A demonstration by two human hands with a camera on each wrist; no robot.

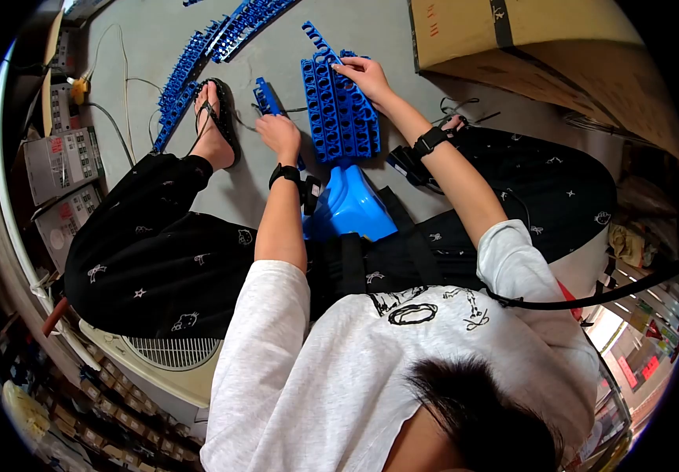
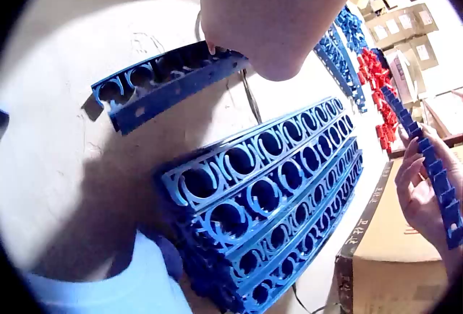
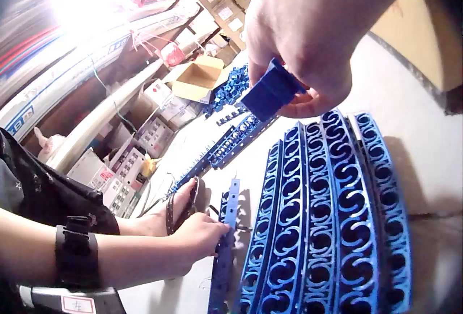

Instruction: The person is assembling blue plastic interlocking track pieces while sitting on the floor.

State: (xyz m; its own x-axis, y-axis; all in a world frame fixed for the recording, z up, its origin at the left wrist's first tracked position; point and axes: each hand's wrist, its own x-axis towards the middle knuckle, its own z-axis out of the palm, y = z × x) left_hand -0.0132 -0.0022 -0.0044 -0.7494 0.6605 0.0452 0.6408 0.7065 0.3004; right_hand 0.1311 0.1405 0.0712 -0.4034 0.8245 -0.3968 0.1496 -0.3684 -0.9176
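Note:
My left hand (image 1: pixel 279 135) grips a blue plastic strip of joined pipe clips (image 2: pixel 173 86), low over the floor beside the person's left foot. In my right hand (image 1: pixel 367 77), a second blue clip strip (image 2: pixel 434 173) is pinched between thumb and fingers, raised and tilted. Below that hand, a stack of blue clip strips (image 1: pixel 339 118) lies side by side, their round C-shaped openings showing in rows. The near end of the stack is at a bright blue plastic piece (image 1: pixel 351 206) between the legs.
More blue clip strips (image 1: pixel 190 71) lie at the far left of the floor. A large cardboard box (image 1: pixel 544 47) stands at the right. Red clips (image 2: pixel 376 90) and an opened carton (image 3: pixel 197 77) are farther off. Thin cables (image 1: pixel 125 86) cross the floor.

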